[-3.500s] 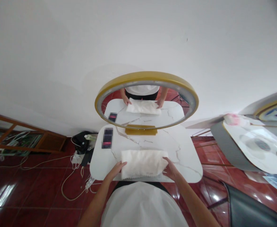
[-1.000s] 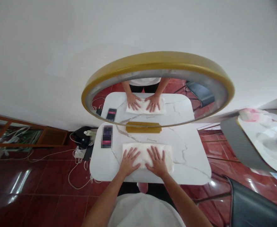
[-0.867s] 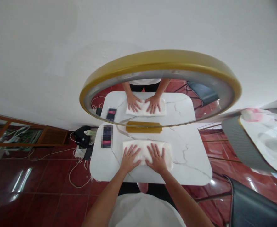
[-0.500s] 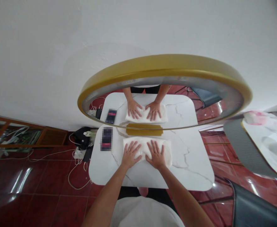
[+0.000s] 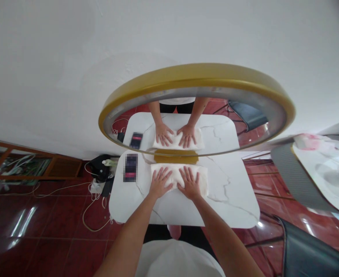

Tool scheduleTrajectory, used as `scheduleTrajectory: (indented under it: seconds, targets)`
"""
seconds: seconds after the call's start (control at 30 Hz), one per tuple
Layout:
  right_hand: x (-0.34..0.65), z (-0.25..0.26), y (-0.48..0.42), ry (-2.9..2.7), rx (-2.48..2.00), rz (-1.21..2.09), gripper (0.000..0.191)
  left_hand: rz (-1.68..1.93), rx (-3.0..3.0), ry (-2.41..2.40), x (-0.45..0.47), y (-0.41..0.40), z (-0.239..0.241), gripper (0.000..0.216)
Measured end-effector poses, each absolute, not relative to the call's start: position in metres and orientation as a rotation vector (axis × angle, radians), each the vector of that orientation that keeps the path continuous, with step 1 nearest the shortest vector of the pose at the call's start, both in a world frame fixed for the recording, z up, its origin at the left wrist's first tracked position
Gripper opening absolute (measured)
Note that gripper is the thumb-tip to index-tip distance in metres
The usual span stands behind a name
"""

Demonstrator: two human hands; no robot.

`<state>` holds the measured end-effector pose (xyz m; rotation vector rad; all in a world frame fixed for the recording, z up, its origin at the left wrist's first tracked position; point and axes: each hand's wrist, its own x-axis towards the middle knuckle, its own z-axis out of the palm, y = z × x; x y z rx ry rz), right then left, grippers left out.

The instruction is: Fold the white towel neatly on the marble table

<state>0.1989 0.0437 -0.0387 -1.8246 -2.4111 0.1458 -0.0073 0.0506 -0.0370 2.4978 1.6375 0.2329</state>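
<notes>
Towel point(image 5: 202, 180), folded, lies mid-frame on the worktop point(image 5: 233, 200); our left hand point(image 5: 159, 181) and right hand point(image 5: 189, 182) press it, fingers spread wide.

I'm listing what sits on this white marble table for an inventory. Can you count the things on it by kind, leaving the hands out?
Folded white towel: 1, pressed flat under the left hand and right hand
Dark flat device, blurred: 1
Round gold-framed mirror: 1
Total: 3 things on the table
</notes>
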Motion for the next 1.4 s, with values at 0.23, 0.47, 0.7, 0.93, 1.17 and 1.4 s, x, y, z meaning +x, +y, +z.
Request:
scheduleTrajectory:
  seconds: [0.23,0.47,0.7,0.93,1.17,1.4]
  targets:
    - [0.197,-0.037,0.039,-2.404,-1.837,0.101,0.074,0.250,2.493,1.655,-0.006,0.049,-0.042,0.064]
    - [0.199,-0.032,0.017,-2.409,-1.860,0.111,0.075,0.252,2.500,1.628,-0.010,0.030,-0.038,0.064]
    - [0.209,-0.026,-0.024,-2.524,-1.739,0.201,0.088,0.195,2.553,1.496,-0.027,-0.020,-0.029,0.066]
    - [0.212,-0.026,-0.065,-2.553,-1.691,0.314,0.099,0.161,2.562,1.416,-0.034,-0.063,-0.027,0.068]
    - [0.212,-0.028,-0.076,-2.570,-1.704,0.323,0.099,0.139,2.546,1.403,-0.036,-0.070,-0.026,0.065]
    - [0.202,-0.029,-0.076,-2.562,-1.735,0.297,0.096,0.145,2.546,1.390,-0.043,-0.070,-0.025,0.060]
